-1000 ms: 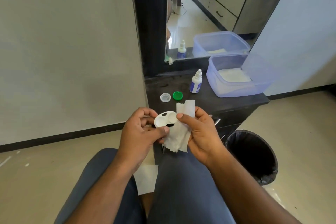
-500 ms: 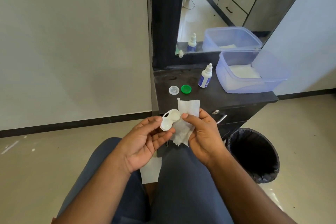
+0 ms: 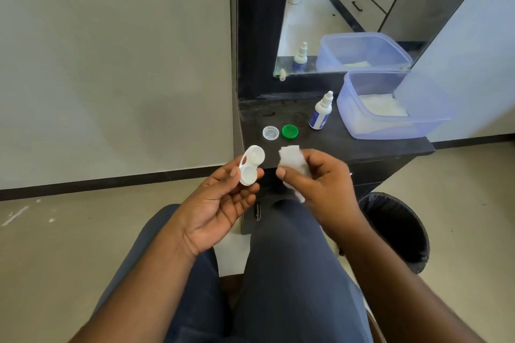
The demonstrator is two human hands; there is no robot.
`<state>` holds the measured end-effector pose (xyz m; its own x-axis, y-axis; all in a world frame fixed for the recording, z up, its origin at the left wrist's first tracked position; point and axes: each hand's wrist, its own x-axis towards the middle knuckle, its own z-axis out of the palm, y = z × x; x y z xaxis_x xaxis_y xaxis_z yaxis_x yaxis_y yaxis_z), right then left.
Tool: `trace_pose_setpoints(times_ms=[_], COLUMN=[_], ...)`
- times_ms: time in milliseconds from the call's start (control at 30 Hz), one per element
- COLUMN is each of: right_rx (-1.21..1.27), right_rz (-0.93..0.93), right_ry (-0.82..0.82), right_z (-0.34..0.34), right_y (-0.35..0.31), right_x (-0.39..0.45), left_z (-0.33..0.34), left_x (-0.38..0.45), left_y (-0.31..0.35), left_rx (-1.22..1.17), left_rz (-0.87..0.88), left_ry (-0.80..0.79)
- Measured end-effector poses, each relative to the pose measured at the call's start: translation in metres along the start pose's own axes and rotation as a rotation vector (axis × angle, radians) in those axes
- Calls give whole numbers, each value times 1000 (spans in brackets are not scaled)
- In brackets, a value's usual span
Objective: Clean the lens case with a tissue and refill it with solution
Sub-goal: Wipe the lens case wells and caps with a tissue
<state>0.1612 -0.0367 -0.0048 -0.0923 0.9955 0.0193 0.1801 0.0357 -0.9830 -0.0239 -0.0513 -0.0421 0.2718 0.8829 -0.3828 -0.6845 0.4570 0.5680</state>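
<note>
Left hand pinches white lens case between thumb and fingers, wells uncapped, above lap. Right hand fingers clenched on crumpled tissue, just beside case, apart. Desk carries clear cap, green cap, solution bottle.

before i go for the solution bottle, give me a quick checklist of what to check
1. Lens case held firmly in left hand: ok, pinched at its lower well.
2. Both wells uncapped: ok; clear cap and green cap lie on the counter.
3. Wells wiped dry: cannot tell.
4. Right hand free to grab bottle: not ok, it holds the tissue.
5. Solution bottle upright on the counter: ok.
6. Bottle nozzle open: cannot tell.
</note>
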Motion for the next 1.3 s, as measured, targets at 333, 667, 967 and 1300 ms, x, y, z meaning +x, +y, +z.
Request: trace_pose_setpoints(times_ms=[333,667,967,1300], right_rx=[-846,-894,-276,-670], right_rz=[-743,-716,-364,-793], right_ry=[-279,-368,-24,-205], right_z=[0,0,12,3], right_y=[8,9,5,3], right_x=[9,3,-7,7], left_z=[0,6,10,12], left_x=[-1,-3,-6,-11], left_y=[1,2,5,7], left_rx=[35,156,219,288], left_rz=[-4,-13,4,-15], left_ry=[-42,-33,-76,-98])
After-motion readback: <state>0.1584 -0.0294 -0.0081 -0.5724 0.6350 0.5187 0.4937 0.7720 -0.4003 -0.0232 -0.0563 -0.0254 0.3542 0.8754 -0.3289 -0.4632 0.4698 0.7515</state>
